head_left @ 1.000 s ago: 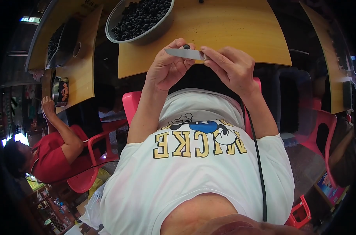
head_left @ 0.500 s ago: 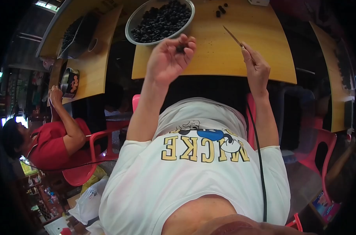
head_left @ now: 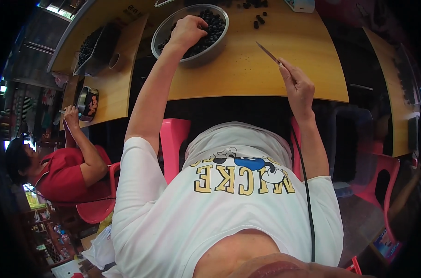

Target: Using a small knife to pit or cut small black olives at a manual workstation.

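My left hand (head_left: 187, 32) reaches into a translucent plastic bowl (head_left: 202, 60) full of small, dark, round fruits (head_left: 214, 28). Its fingers are bent down over the fruits, and whatever lies between them is hidden. Over the right part of the wooden table (head_left: 247, 78), my right hand (head_left: 297, 88) is closed round the handle of a small knife (head_left: 268, 52). The narrow blade points away and to the left. Several dark pieces (head_left: 258, 21) lie on the table beyond the blade.
At the left, a person in red (head_left: 69, 173) sits by another table, hands near a dark round tin (head_left: 88, 103). A tub of dark fruits (head_left: 95, 51) stands there too. A white box (head_left: 301, 4) is at my table's far edge. Red chairs (head_left: 174, 143) stand around.
My left hand has moved away from me and to the left, from beside the bowl down into the fruits. The right hand with the knife has shifted slightly nearer and left.
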The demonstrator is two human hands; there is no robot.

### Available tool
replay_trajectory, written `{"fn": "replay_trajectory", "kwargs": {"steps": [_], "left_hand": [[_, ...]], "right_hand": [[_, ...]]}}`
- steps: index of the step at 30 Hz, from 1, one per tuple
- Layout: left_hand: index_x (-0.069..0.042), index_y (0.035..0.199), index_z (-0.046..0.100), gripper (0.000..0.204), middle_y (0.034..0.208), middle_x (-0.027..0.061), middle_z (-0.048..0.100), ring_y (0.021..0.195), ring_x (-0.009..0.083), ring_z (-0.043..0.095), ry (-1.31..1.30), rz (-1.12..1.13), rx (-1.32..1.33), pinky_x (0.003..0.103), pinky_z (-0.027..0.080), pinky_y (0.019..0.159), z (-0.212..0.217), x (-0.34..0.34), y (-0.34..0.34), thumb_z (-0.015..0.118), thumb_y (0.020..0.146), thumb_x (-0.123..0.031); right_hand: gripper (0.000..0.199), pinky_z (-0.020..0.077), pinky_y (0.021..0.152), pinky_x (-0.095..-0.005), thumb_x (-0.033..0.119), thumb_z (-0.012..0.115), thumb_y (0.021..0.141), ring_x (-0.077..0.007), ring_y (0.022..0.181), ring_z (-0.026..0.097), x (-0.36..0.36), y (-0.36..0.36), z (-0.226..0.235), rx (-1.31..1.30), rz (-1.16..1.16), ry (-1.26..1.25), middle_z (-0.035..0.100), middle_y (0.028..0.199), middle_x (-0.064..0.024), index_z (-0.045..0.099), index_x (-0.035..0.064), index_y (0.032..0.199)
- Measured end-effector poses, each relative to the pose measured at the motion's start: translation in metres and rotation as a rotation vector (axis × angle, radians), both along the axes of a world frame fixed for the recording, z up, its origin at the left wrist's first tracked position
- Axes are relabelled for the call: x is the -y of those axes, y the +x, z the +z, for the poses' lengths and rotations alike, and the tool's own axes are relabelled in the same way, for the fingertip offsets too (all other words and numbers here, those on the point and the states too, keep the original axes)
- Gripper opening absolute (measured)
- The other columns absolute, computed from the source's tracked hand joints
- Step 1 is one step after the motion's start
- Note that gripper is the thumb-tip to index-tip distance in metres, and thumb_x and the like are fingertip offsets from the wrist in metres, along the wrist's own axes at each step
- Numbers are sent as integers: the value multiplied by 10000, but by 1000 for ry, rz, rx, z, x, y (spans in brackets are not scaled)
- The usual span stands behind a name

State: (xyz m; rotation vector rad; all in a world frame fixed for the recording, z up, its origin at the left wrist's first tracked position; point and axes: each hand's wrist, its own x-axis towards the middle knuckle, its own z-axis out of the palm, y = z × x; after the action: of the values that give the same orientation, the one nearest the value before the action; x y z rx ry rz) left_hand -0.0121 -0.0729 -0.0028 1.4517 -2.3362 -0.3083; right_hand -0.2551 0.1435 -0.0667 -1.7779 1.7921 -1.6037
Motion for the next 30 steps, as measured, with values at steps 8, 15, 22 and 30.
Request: {"fn": "replay_trajectory", "kwargs": {"steps": [8, 15, 22, 30], "left_hand": [[-52, 1015, 685, 237, 873, 116, 687, 736, 150, 632, 44, -50, -150, 284, 499, 691, 5, -5, 2, 687, 793, -133], [-33, 1103, 580, 207, 884, 63, 635, 620, 61, 476, 1206, -198, -1481, 172, 394, 522, 8, -97, -9, 592, 903, -86], [-17, 1072, 568, 172, 931, 79, 626, 673, 71, 528, 1422, -238, -1681, 186, 425, 554, -27, -157, -20, 574, 913, -82], [-18, 1060, 546, 175, 934, 82, 619, 700, 65, 542, 1495, -216, -1716, 173, 413, 551, -37, -168, -22, 575, 923, -125]], "right_hand": [[235, 421, 585, -221, 171, 615, 910, -104, 656, 531, 0, -4, -3, 2, 19, -47, 649, 801, -66, 670, 25, 1086], [231, 397, 567, -204, 158, 610, 914, -67, 643, 484, -8, 2, 7, 185, 109, -70, 641, 801, -51, 670, 20, 1090], [268, 401, 501, -242, 97, 695, 810, -136, 563, 533, -24, 20, 28, -147, 294, -244, 617, 730, -74, 676, 41, 1071], [322, 424, 474, -280, 124, 739, 740, -177, 524, 549, -24, 29, 27, -360, 246, -384, 603, 666, -51, 694, 98, 1058]]}}
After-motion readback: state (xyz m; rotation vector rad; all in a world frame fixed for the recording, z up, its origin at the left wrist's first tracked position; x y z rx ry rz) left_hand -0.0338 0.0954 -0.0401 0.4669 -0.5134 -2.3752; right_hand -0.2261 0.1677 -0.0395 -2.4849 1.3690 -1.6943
